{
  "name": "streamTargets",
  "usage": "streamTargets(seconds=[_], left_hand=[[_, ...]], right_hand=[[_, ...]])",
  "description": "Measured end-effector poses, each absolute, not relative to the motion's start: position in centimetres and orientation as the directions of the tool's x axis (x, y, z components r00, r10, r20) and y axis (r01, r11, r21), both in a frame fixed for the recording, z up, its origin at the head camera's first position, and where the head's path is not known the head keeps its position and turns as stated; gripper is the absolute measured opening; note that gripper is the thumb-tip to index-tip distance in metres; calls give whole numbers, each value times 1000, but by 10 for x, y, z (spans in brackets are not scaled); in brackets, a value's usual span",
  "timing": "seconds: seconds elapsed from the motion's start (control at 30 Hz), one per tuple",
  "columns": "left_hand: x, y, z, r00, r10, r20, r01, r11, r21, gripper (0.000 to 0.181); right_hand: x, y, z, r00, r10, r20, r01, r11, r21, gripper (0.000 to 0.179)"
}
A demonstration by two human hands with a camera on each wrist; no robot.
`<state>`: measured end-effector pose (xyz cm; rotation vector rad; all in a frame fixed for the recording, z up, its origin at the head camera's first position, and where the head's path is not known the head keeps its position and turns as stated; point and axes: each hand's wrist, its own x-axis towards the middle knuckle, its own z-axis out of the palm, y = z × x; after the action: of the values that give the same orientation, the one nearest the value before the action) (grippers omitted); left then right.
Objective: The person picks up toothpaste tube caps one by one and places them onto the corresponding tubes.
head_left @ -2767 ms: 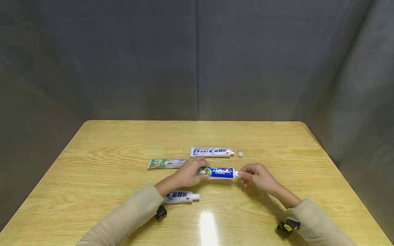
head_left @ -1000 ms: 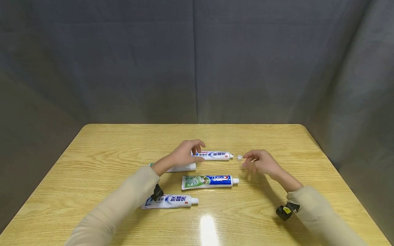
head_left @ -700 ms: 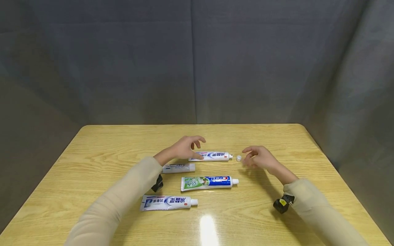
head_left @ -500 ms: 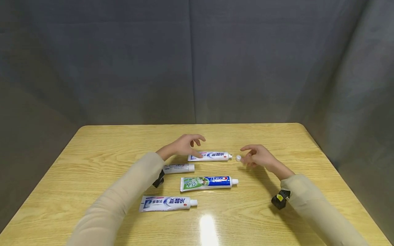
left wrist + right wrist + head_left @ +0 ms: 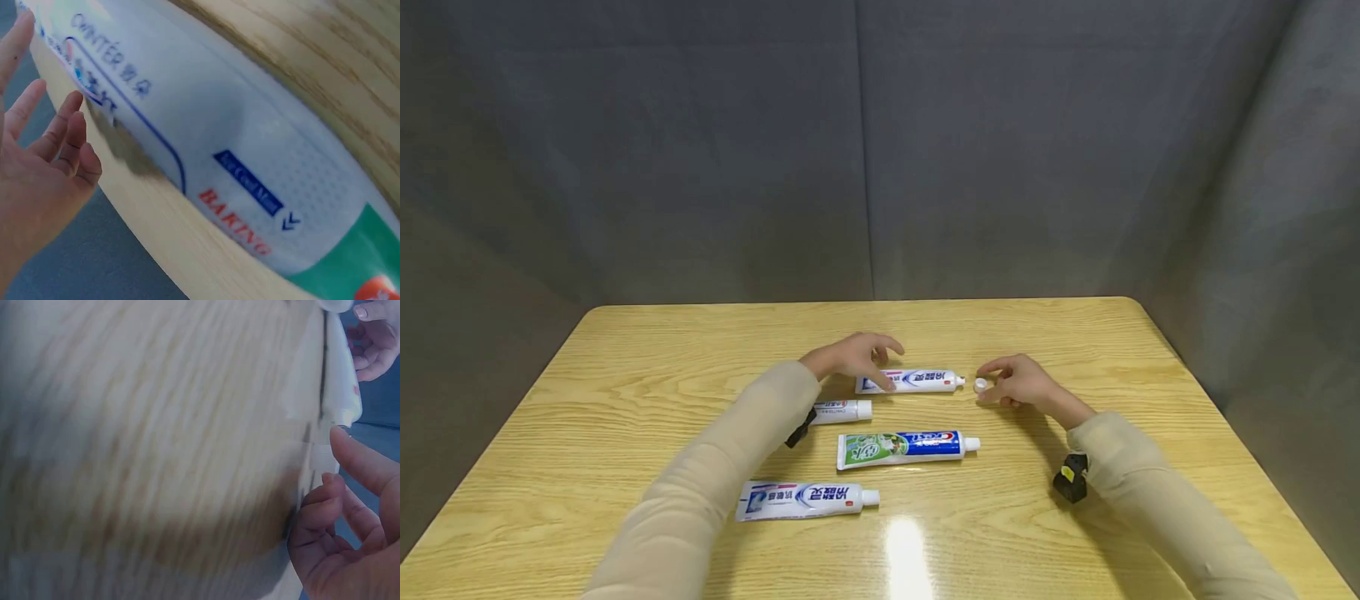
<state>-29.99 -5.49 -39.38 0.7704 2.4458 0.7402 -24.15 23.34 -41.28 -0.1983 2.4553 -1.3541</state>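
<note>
My left hand (image 5: 859, 354) is spread over the uncapped white-and-blue toothpaste tube (image 5: 921, 381), thumb across its left part and fingers beyond it. The left wrist view shows that hand's fingers (image 5: 56, 134) loosely bent, with nothing in them. The tube's bare nozzle (image 5: 960, 381) faces right. A small white cap (image 5: 981, 385) stands on the table just right of it. Around the cap, my right hand (image 5: 1026, 383) has its index finger and thumb apart, one on either side. The right wrist view shows the cap (image 5: 325, 458) between thumb and finger, right at the tips.
A capped green-and-white tube (image 5: 846, 411) lies partly hidden under the left forearm. Nearer are a blue-and-green capped tube (image 5: 902, 448) and another white-and-blue capped tube (image 5: 805, 500). The wooden table (image 5: 1075, 333) ends at a grey curtain (image 5: 737, 167).
The blue-and-green tube, earlier held by my left hand with my right at its cap, now lies on the table. Both hands have moved to the uncapped tube and loose cap; the right fingers closed in around the cap.
</note>
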Motion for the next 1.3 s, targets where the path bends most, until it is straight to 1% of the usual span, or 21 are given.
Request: streamTargets(seconds=[0.17, 0.3, 0.4, 0.53, 0.67, 0.8, 1.0, 1.1, 1.3], left_hand=[[-299, -51, -400, -729, 622, -286, 381, 716, 585, 63], [-296, -48, -403, -722, 623, -301, 403, 732, 549, 56], [-294, -46, -404, -711, 638, -296, 436, 730, 525, 51], [-294, -44, -406, -710, 644, -285, 466, 734, 494, 43], [-293, -43, -404, -713, 643, -280, 469, 734, 490, 37], [-293, -44, -403, -716, 641, -276, 470, 736, 487, 36], [-295, -43, -402, -746, 622, -239, 484, 753, 446, 37], [-294, -42, -398, -746, 633, -204, 495, 734, 466, 39], [-293, -41, -395, -736, 657, -164, 508, 695, 508, 36]], right_hand=[[-240, 231, -417, -941, -251, -227, 43, 576, -816, 44], [-238, 230, -418, -945, -234, -230, 54, 581, -812, 39], [-237, 229, -419, -946, -228, -231, 59, 579, -813, 34], [-237, 228, -419, -949, -217, -228, 63, 577, -814, 28], [-237, 227, -420, -954, -204, -219, 63, 580, -812, 24], [-236, 227, -419, -958, -203, -202, 48, 582, -812, 24], [-235, 227, -417, -968, -200, -154, 5, 596, -803, 20], [-235, 228, -416, -975, -184, -127, -7, 593, -805, 21], [-237, 230, -416, -976, -179, -124, 5, 552, -834, 23]])
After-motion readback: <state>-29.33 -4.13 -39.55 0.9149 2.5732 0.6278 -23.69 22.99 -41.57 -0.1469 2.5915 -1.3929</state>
